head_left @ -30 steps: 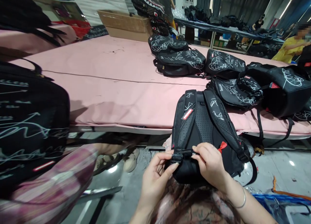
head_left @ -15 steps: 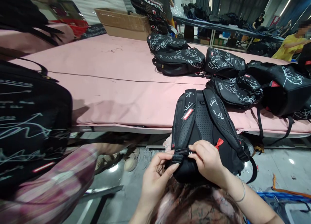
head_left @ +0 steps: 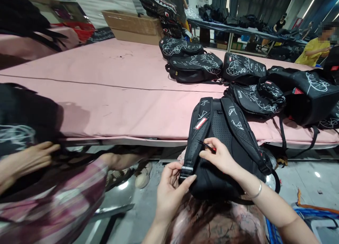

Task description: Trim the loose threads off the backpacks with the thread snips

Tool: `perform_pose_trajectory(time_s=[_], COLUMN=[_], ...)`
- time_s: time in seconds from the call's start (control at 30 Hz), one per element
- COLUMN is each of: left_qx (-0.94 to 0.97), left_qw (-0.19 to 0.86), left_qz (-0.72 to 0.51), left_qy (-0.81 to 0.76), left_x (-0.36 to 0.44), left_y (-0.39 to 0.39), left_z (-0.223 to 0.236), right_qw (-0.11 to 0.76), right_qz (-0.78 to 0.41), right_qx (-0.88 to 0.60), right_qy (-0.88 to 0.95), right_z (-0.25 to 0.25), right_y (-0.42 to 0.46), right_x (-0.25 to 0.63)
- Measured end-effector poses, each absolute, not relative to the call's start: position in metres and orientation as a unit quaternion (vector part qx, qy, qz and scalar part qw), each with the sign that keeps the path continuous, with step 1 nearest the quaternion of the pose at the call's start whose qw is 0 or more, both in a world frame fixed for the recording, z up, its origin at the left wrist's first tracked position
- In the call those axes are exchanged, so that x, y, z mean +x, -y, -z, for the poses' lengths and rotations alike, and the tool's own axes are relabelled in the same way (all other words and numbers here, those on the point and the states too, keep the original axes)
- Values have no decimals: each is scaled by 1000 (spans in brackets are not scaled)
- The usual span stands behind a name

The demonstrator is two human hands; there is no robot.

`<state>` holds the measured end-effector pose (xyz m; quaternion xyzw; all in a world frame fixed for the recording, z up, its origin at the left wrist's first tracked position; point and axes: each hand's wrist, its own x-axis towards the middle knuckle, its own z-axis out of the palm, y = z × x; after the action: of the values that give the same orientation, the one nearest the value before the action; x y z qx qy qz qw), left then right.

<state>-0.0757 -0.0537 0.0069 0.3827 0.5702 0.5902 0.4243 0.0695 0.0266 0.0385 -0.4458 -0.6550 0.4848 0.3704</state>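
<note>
A black backpack (head_left: 219,180) leans on my lap against the table edge, its padded back and shoulder straps facing me. My left hand (head_left: 172,187) pinches the black strap buckle (head_left: 186,170) at the lower end of its left shoulder strap (head_left: 197,138). Over that strap, my right hand (head_left: 219,155) is closed on a small, thin black-and-red tool (head_left: 210,147) with a pointed end; the fingers hide most of it, so its exact kind is unclear. The right hand is apart from the buckle.
Several black backpacks with white scribbles (head_left: 196,67) lie on the pink-covered table (head_left: 119,106). At left, a co-worker's hand (head_left: 34,159) touches another black backpack (head_left: 26,113). A cardboard box (head_left: 132,27) stands at the back. A person in yellow (head_left: 314,51) is at far right.
My right hand has moved up and away from the buckle with the small tool, while my left hand stays at the buckle. The co-worker's backpack at left has turned, and their hand now shows.
</note>
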Motion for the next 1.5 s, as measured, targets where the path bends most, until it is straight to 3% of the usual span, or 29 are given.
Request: perform_pose_trajectory(time_s=[0.1, 0.23, 0.33, 0.47, 0.6, 0.7, 1.0, 1.5], left_qx=[413, 476, 495, 396, 238, 167, 86, 97], left_qw=[347, 152, 109, 238, 473, 559, 622, 607], left_qz=[-601, -587, -556, -576, -637, -647, -655, -655], left_qy=[-589, -637, -659, -675, -561, -491, -421, -441], left_x=[-69, -71, -79, -87, -88, -90, -93, -79], left_y=[53, 53, 54, 53, 46, 41, 43, 44], left_z=[-3, 5, 9, 5, -3, -4, 9, -5], right_qw=[326, 346, 336, 316, 362, 377, 364, 360], right_qz=[-511, -452, -404, -430, -425, -368, -185, -124], right_qx=[-460, -484, -503, -452, -436, -431, -324, -304], right_qy=[649, 665, 686, 715, 706, 733, 853, 873], right_z=[-38, -46, -54, -57, -42, -21, 8, 6], right_y=[-37, -42, -45, -47, -44, -38, -31, -28], right_x=[49, 28, 21, 24, 36, 45, 51, 51])
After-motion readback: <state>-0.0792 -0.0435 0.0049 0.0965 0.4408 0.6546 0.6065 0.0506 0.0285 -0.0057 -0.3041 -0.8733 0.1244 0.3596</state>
